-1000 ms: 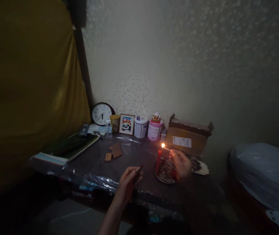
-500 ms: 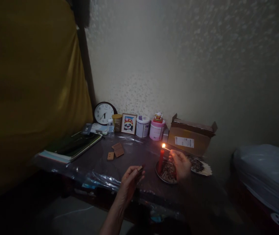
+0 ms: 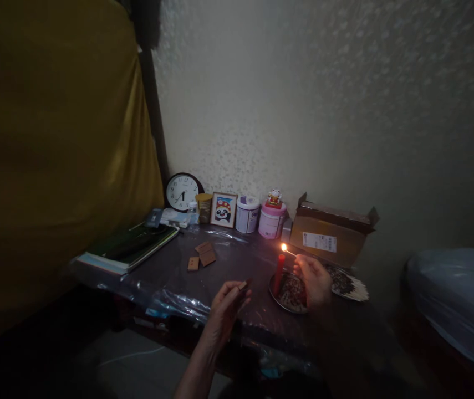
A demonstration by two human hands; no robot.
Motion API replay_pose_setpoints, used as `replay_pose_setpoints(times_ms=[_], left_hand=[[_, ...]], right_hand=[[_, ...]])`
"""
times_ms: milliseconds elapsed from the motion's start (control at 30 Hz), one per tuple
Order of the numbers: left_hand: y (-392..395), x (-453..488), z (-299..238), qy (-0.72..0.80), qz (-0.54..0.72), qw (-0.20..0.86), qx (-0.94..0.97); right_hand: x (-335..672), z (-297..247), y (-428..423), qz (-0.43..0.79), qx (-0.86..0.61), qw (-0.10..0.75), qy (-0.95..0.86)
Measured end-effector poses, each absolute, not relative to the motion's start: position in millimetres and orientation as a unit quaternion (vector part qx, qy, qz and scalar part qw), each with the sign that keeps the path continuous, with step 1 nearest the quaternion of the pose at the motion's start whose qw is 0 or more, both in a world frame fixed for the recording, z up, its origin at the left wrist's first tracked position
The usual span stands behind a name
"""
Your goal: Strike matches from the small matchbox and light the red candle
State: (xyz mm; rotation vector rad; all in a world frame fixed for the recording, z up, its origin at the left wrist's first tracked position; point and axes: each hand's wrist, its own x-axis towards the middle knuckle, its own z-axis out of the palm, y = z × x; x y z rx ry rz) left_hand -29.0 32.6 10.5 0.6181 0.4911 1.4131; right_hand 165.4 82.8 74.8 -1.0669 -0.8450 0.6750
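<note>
Between the thumb and fingers of my right hand (image 3: 315,280) is a burning match (image 3: 290,254). Its flame sits just above the top of an upright red candle (image 3: 279,274); whether the wick is lit I cannot tell. The candle stands at the left side of a round plate (image 3: 277,302) covered with dark bits. Lower and to the left, my left hand (image 3: 222,310) is closed around a small matchbox (image 3: 243,285), mostly hidden by the fingers. Several small brown boxes (image 3: 207,256) lie on the table (image 3: 232,260) beyond that hand.
A cardboard box (image 3: 330,235) stands behind my right hand, with a pile of matchsticks (image 3: 351,285) beside it. Along the wall are a clock (image 3: 183,192), a panda picture (image 3: 223,210), a white tin (image 3: 247,216) and a pink tin (image 3: 271,221). Books (image 3: 131,249) lie at left.
The whole view has shifted slightly, so things appear a little further right. Both hands keep nearly the same pose, and the match still burns over the candle.
</note>
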Motion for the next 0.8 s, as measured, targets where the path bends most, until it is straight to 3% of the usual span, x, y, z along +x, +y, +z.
replay_pose_setpoints(times_ms=[800], left_hand=[[30.3,-30.4,14.5,0.243,0.623,0.693,0.269]], right_hand=[[163.1,67.8,87.2,0.271,-0.509,0.710,-0.405]])
